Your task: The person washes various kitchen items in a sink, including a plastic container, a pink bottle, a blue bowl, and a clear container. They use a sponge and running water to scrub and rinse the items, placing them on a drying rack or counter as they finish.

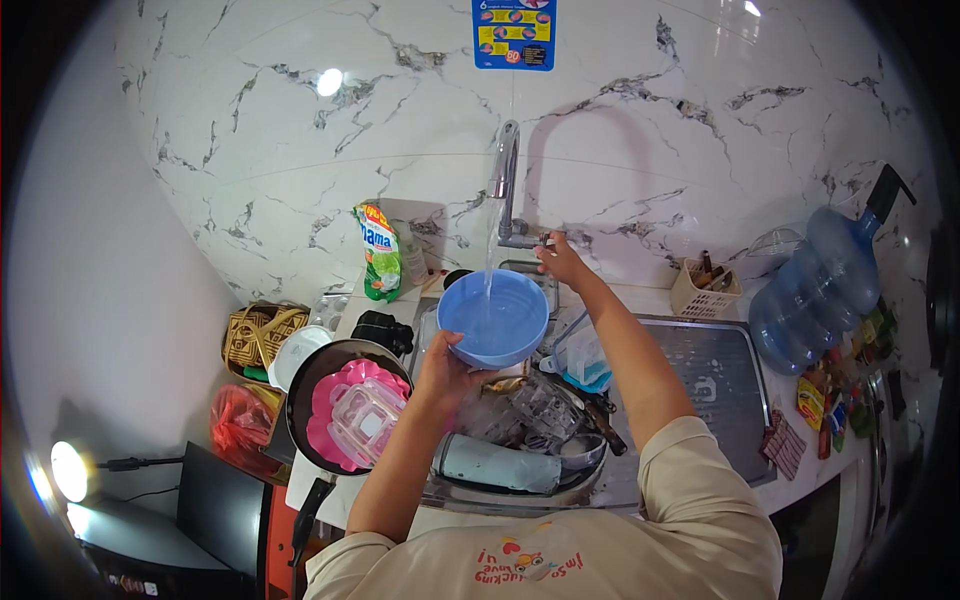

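My left hand [448, 375] grips the rim of a blue plastic bowl [529, 330] from the lower left, holding it above the sink. Water runs from a chrome gooseneck faucet [507, 161] into the bowl, where some has collected. At the faucet's base, my right hand [559, 259] has its fingers around the tap handle [546, 240]. Below the bowl, the sink holds a pale blue-grey cylinder [499, 463], clear glassware [546, 407] and other dishes, partly hidden by my left arm. A clear plastic container [589, 356] stands right of the bowl.
A frying pan [304, 409] with a pink scalloped dish [326, 390] and clear lidded container [367, 421] lies left. A green dish-soap pouch [381, 255] stands behind. Rightward are a ribbed drainboard [694, 397], utensil basket [701, 296] and large blue water jug [814, 292].
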`<state>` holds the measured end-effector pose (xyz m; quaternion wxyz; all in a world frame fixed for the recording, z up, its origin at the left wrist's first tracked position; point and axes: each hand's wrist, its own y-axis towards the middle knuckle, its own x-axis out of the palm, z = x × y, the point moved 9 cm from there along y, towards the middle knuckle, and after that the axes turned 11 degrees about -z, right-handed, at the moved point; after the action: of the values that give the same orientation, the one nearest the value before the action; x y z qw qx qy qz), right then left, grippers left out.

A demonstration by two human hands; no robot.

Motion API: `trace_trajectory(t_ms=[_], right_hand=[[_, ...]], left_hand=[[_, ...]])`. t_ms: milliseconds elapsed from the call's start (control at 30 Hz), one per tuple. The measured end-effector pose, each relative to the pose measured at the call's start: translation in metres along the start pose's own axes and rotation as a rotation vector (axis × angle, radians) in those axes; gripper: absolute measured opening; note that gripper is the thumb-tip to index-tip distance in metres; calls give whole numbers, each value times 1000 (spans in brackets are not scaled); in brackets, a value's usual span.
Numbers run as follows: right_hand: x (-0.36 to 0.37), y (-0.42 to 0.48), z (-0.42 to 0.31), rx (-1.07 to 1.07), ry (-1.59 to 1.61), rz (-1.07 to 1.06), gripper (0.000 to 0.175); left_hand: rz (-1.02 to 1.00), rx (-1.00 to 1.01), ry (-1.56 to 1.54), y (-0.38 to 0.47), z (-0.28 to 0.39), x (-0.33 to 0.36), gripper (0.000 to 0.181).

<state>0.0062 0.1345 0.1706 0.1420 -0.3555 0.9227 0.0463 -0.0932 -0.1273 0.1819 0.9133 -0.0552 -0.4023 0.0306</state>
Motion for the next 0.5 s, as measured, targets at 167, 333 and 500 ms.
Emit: trace_trajectory(t_ms=[167,333,500], right_hand=[[-1,0,3,-4,-10,-5,44],[0,-4,-4,-23,22,50,45],[-1,-3,-1,-29,38,65,48]], left_hand=[[-44,-12,18,0,-1,2,58],[-49,-8,13,-8,2,9,59],[-43,-5,6,-13,3,12,59]])
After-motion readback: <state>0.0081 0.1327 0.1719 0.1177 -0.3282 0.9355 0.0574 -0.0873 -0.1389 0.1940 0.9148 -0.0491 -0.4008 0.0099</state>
